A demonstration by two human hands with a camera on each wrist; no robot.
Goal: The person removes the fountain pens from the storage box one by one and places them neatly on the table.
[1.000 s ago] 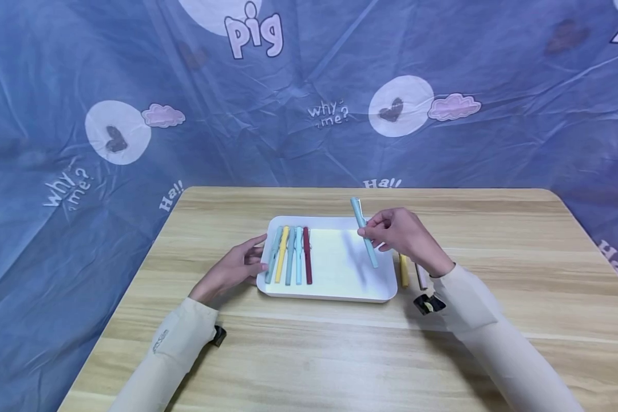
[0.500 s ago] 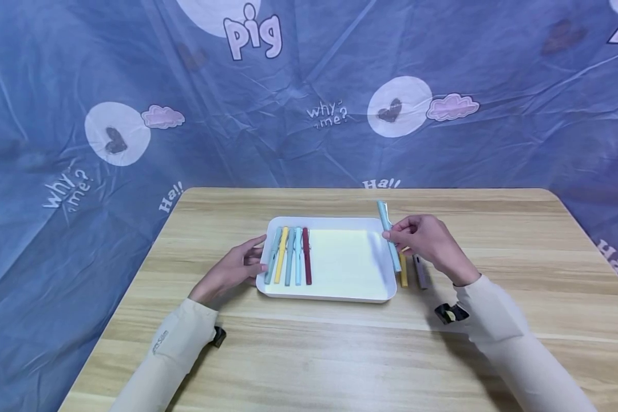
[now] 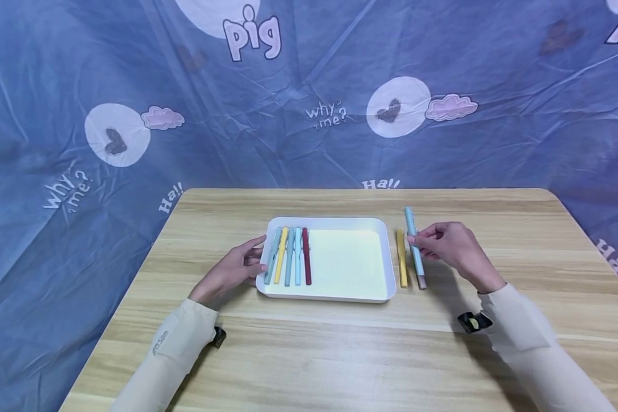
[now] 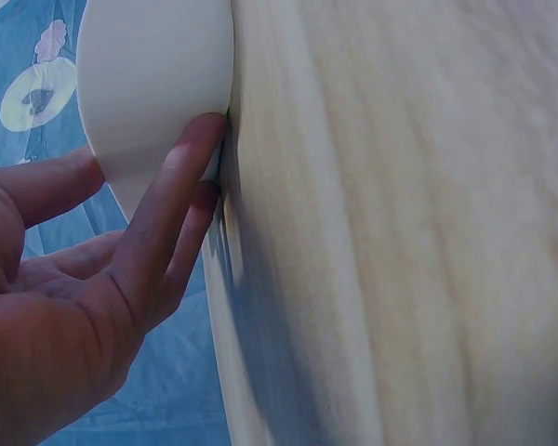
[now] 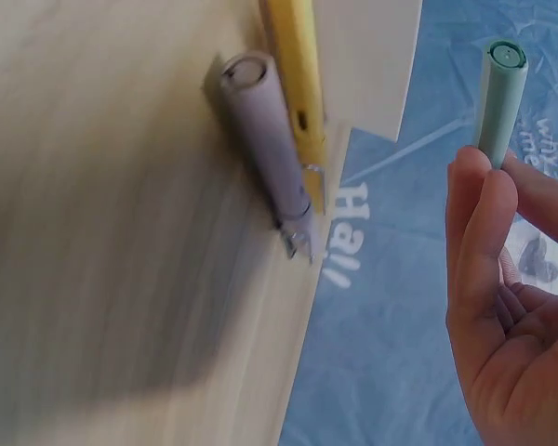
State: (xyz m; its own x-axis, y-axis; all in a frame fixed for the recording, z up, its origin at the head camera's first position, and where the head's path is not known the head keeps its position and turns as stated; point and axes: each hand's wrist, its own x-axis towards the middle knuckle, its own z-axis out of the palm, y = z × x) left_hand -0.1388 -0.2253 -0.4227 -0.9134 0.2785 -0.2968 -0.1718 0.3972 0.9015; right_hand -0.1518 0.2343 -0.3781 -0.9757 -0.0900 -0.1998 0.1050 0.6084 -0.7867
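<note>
A pale blue pen (image 3: 418, 260) is being pinched between the thumb and fingertips of the right hand (image 3: 455, 246) and is being held tilted above the wooden table (image 3: 309, 355), right of the white tray (image 3: 350, 263). The tray's left end is being gripped by the left hand (image 3: 234, 266), with digits set against rim and outer wall. Five pens are being held in the tray's left half, left to right: grey-blue pen (image 3: 273, 260), yellow pen (image 3: 281, 255), second grey-blue pen (image 3: 289, 257), light-blue pen (image 3: 298, 257), dark red pen (image 3: 306, 257). Just beside the tray, a mustard pen (image 3: 401, 260) and a mauve-grey pen (image 5: 268, 144) are being supported by the table, the latter being partly covered by the raised pen in the head view.
</note>
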